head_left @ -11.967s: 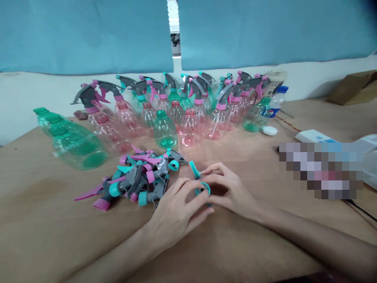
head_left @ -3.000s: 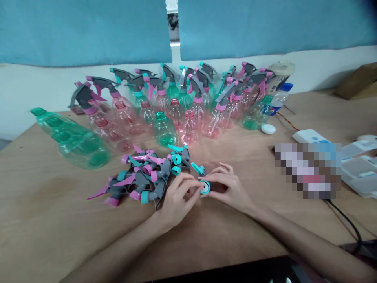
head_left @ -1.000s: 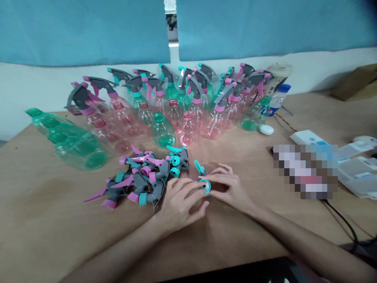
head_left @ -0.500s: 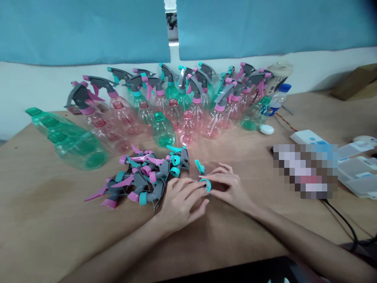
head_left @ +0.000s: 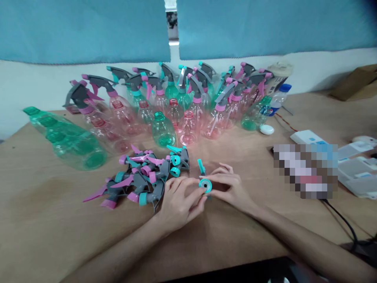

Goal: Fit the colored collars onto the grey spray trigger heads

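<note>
Head view: left hand (head_left: 178,201) and right hand (head_left: 231,189) pinch one sprayer (head_left: 203,171), collar (head_left: 210,190) up. Uneven pressure could cock its white disc (head_left: 208,184); a loose pinch, drop it.

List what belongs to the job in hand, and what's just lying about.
Job in hand:
turquoise spray head, gripped by right hand, touched by left hand
pile of spray heads
uncapped bottles
spray-topped bottles

Seemingly just lying about:
blue-capped bottle
white oval case
brown box
</note>
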Demonstrator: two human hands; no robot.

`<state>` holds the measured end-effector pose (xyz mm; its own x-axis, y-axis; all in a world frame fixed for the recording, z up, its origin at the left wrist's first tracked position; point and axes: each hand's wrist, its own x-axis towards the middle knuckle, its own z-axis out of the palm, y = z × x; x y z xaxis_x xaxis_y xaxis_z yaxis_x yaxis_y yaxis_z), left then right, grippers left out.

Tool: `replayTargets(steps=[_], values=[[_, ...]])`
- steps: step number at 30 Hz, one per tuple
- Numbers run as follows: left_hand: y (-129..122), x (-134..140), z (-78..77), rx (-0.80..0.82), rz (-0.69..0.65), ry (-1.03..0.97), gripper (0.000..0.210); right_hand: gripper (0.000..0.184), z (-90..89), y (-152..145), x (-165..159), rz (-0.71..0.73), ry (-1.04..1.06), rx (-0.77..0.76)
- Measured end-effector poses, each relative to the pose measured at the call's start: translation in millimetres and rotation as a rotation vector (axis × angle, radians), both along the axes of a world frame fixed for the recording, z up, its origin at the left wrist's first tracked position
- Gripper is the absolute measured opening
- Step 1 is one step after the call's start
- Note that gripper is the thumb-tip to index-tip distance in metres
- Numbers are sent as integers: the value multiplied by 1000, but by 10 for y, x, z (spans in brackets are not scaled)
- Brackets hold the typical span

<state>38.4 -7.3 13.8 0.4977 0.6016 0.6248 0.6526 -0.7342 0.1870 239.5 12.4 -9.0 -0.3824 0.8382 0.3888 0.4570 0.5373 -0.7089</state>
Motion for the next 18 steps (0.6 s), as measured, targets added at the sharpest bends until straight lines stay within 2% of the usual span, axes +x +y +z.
replayTargets(steps=[10, 14, 18], values=[[-16, 14, 29, -19, 111, 61, 18, 30, -6, 1, 10, 27, 21, 8], [17, 4, -7, -88, 25, 73, 22, 32, -3, -3, 12, 40, -3, 16], [68, -15, -38, -219, -95, 0, 24, 33, 7, -12, 5, 45, -13, 22]])
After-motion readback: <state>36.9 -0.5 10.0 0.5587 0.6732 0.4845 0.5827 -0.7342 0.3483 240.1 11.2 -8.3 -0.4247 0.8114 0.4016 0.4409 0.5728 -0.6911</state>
